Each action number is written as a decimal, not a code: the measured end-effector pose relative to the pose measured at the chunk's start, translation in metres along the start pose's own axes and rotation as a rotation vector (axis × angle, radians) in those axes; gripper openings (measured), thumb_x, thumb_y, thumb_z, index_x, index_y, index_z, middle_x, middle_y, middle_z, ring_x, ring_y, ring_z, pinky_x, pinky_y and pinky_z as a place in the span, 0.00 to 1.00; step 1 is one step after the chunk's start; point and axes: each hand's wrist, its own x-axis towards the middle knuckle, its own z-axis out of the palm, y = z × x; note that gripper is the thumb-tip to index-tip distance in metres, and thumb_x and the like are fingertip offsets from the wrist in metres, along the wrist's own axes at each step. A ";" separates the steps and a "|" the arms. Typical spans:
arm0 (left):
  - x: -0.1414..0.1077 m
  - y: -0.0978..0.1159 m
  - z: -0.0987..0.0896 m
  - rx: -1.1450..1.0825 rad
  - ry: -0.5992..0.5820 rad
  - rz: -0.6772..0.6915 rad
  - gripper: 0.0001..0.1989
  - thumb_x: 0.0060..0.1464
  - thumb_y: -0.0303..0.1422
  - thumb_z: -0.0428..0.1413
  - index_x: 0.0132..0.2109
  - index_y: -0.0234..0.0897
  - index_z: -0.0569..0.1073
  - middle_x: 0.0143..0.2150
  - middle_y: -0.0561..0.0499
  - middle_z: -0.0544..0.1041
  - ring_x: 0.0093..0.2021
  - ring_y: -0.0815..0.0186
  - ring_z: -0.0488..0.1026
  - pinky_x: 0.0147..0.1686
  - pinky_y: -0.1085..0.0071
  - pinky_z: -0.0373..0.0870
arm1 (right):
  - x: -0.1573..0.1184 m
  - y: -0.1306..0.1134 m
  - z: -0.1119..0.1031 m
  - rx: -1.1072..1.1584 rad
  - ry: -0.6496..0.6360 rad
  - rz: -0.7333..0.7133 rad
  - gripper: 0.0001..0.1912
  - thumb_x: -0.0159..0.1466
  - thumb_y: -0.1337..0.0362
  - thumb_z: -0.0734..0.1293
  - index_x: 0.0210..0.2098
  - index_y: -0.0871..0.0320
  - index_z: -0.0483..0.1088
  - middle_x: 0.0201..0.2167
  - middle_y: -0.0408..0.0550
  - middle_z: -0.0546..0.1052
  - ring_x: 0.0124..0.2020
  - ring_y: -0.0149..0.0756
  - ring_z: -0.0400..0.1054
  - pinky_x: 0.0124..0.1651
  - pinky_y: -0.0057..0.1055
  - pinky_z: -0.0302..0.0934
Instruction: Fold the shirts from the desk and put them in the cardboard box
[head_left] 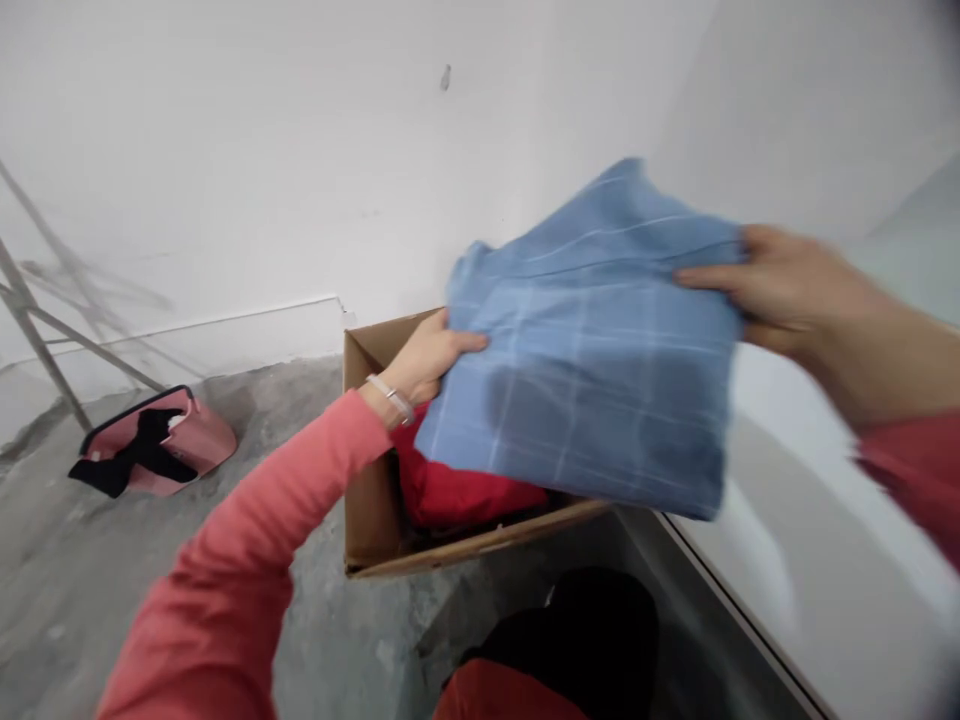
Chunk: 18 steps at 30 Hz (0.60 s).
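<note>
A folded blue cloth with thin white checked lines (585,360) is stretched between my two hands in the head view. My left hand (429,355) pinches its left edge, thumb on top. At the opposite side, my right hand (784,285) grips the upper right edge with the thumb laid over the fabric. The cloth hangs above an open cardboard box (371,500) and covers much of its opening. Inside the box lies a red cloth (457,495), partly hidden. Whether the blue cloth is a garment cannot be made out.
On the grey concrete floor (315,620) at left stands a pink basket (214,430) with black cloth hanging over its rim. A metal stand (49,350) rises beside it. A white wall (262,150) is behind the box. A white curved surface (810,520) lies at right.
</note>
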 end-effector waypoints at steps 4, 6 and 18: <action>-0.025 -0.046 -0.054 0.062 0.295 -0.095 0.21 0.37 0.26 0.60 0.43 0.33 0.67 0.39 0.47 0.75 0.35 0.63 0.72 0.42 0.60 0.70 | 0.026 0.012 0.098 0.239 -0.257 0.047 0.22 0.55 0.76 0.63 0.50 0.68 0.60 0.44 0.58 0.70 0.34 0.29 0.67 0.36 0.27 0.63; -0.032 -0.080 -0.069 0.097 0.355 -0.198 0.23 0.38 0.28 0.59 0.45 0.34 0.65 0.41 0.46 0.74 0.38 0.62 0.72 0.43 0.61 0.69 | 0.031 0.037 0.135 0.136 -0.327 0.065 0.20 0.55 0.73 0.62 0.48 0.65 0.62 0.42 0.54 0.71 0.33 0.30 0.68 0.35 0.26 0.64; 0.015 -0.124 -0.072 1.533 -0.099 -0.088 0.24 0.46 0.35 0.53 0.52 0.38 0.66 0.57 0.40 0.62 0.60 0.46 0.50 0.56 0.45 0.45 | -0.009 0.064 0.080 -0.168 -0.503 -0.073 0.26 0.56 0.66 0.62 0.54 0.59 0.57 0.52 0.52 0.65 0.43 0.36 0.66 0.44 0.32 0.61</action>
